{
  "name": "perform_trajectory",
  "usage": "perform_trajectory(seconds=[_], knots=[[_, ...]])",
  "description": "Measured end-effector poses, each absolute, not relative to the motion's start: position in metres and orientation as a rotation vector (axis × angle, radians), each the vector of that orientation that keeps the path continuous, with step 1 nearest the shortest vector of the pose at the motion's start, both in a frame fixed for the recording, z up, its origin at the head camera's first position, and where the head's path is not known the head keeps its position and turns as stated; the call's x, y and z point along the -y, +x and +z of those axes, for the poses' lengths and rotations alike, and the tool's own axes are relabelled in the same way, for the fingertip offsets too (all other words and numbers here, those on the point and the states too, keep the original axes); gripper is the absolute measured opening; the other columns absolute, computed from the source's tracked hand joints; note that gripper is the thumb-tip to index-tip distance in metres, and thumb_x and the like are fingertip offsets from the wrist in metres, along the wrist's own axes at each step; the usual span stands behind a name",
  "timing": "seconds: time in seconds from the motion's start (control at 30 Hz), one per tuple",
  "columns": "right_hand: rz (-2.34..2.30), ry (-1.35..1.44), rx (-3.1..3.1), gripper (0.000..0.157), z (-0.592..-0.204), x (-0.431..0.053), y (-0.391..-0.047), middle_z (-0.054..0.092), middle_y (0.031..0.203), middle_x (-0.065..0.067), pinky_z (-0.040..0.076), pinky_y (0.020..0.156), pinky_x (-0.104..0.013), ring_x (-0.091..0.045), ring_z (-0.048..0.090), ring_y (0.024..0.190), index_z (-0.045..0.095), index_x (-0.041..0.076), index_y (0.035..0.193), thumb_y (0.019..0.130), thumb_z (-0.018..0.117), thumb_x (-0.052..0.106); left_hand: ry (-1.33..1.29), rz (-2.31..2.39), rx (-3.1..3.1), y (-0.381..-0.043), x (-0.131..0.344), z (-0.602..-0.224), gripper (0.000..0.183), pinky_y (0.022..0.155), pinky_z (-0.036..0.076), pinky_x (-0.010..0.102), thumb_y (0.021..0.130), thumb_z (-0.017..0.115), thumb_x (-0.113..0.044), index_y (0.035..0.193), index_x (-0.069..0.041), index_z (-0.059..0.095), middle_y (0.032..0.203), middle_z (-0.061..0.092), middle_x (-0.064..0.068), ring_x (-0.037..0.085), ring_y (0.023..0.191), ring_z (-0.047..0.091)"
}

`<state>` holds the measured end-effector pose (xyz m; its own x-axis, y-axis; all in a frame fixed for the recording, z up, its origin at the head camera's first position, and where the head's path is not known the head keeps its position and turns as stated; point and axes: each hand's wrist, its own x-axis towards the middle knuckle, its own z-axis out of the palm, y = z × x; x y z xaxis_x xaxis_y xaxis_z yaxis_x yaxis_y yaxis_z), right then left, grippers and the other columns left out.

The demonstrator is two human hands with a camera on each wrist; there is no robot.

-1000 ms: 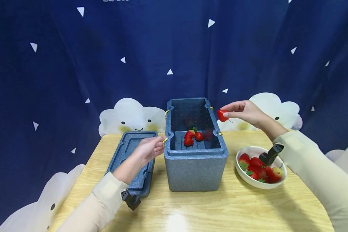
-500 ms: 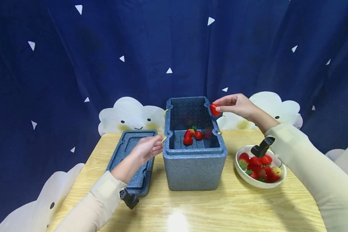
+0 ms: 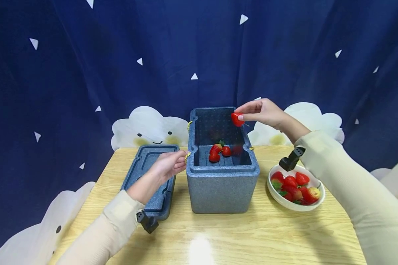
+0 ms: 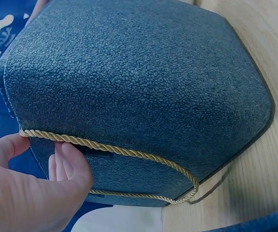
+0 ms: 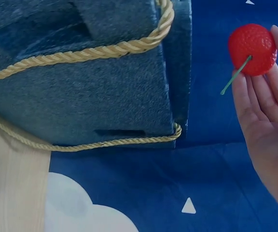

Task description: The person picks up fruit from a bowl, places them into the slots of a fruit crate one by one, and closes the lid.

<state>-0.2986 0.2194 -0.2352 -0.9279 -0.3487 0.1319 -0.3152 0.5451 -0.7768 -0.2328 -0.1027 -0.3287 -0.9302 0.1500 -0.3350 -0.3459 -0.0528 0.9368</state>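
Near the upper right rim of a blue-grey foam box, my right hand pinches a red strawberry. In the right wrist view, the strawberry shows a bumpy skin and a thin green stem, held between thumb and fingertips. My left hand is at the box's left side. Its fingers are curled at the twisted yellow rope handle, gripping it close to the rim. Several red strawberries lie on the box floor, one with green leaves.
Right of the box stands a white bowl of strawberries. The box's lid lies on the wooden table at left, partly under my left forearm. A dark blue curtain hangs behind.
My right hand has carried the strawberry leftward, from outside the box's right side to over its right rim. My left hand stays at the rope.
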Motion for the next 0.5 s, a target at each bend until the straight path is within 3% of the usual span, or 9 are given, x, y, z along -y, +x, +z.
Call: perform_trajectory(seconds=[0.23,0.4,0.5], knots=[[-1.400,-0.634,-2.671,0.033,-0.228,-0.206,-0.307,0.074,0.097,0.009,0.052,0.092,-0.024,-0.012,0.065,0.094,0.067,0.007,0.118,0.089,0.068,0.023,-0.220,2.040,-1.901,-0.233,0.103,-0.329,0.055,0.109,0.045,0.038,0.091,0.056,-0.015,0.138,0.007,0.039,0.105,0.054,0.007,0.006,0.084,0.060],[-1.429,-0.626,-2.686,0.035,-0.217,-0.197,-0.314,0.074,0.095,0.012,0.051,0.099,-0.032,-0.010,0.066,0.095,0.068,0.008,0.118,0.089,0.069,0.026,-0.212,2.038,-1.900,-0.233,0.103,-0.326,0.053,0.108,0.045,0.038,0.091,0.056,-0.015,0.137,0.007,0.041,0.098,0.057,0.004,0.005,0.080,0.060],[-1.455,-0.624,-2.690,0.034,-0.209,-0.192,-0.317,0.074,0.094,0.013,0.051,0.099,-0.031,-0.009,0.065,0.095,0.068,0.008,0.116,0.088,0.069,0.027,-0.217,2.024,-1.909,-0.232,0.102,-0.325,0.054,0.108,0.046,0.038,0.090,0.057,-0.015,0.137,0.006,0.041,0.100,0.056,0.004,0.006,0.082,0.060]])
